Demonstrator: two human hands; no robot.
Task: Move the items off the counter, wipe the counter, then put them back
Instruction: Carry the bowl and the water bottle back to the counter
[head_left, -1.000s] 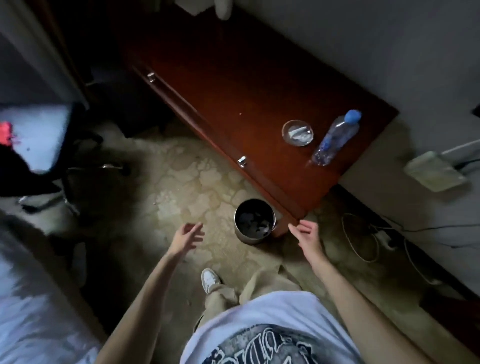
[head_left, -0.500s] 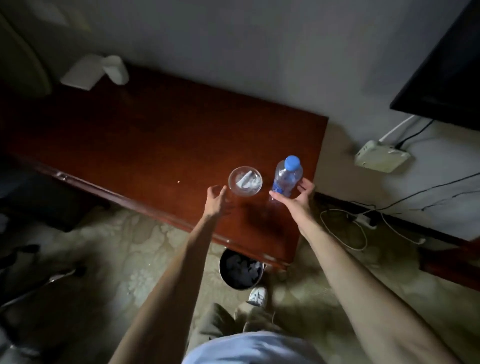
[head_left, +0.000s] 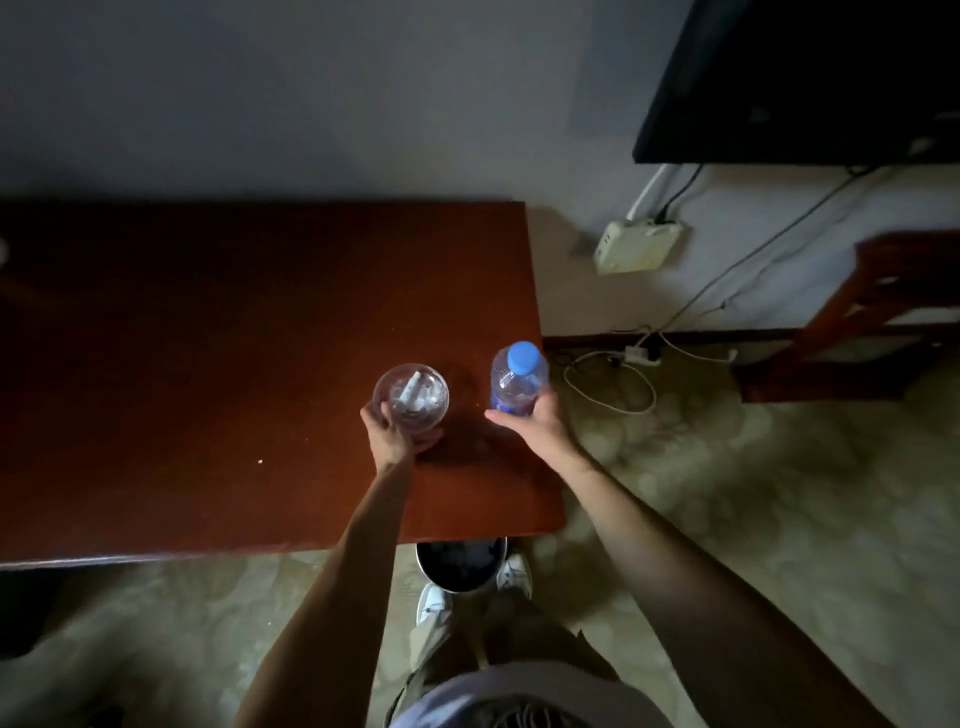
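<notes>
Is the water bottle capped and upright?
Capped and upright: the water bottle shows its blue cap on top, with the right hand gripping its body.

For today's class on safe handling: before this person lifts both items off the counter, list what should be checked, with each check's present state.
1. Left hand grips the glass dish: ok.
2. Right hand grips the bottle: ok.
3. Bottle cap on: ok.
4. Dish contents secure against tipping: cannot tell.
5. Both items still resting on the counter: cannot tell.
6. Landing spot for the items in view: not ok.
</notes>
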